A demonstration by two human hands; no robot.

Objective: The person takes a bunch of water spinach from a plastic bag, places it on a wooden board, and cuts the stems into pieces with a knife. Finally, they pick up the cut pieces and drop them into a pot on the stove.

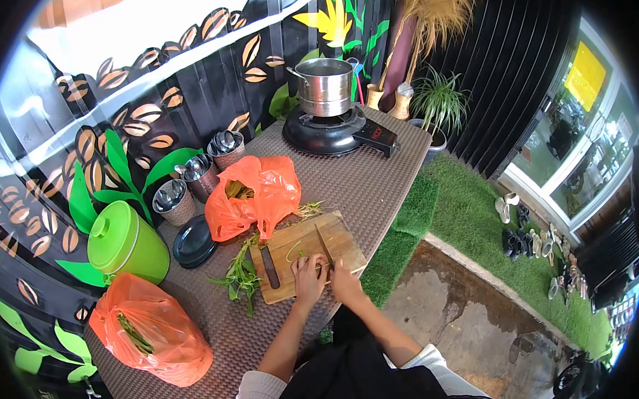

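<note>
My right hand [347, 284] is wrapped round the handle of a knife [323, 242], its blade pointing away from me over a wooden cutting board [287, 276]. Close beside it, my left hand [310, 275] rests on the board with fingers bent together, pinching a thin green stem [293, 250] at the fingertips. Leafy greens [243, 274] lie at the board's left edge, partly over the table. Some trimmed stems [309, 210] sit by the board's far edge. Just beyond the board stands an open orange plastic bag [279, 183] with plant pieces inside.
A second orange bag [161, 335] holds greens at the near left of the table [247, 338]. Behind are a green lidded container [129, 240], a dark plate [194, 242] and cutlery cups [174, 200]. A metal pot [327, 88] sits on a black stove [324, 134] at the far end.
</note>
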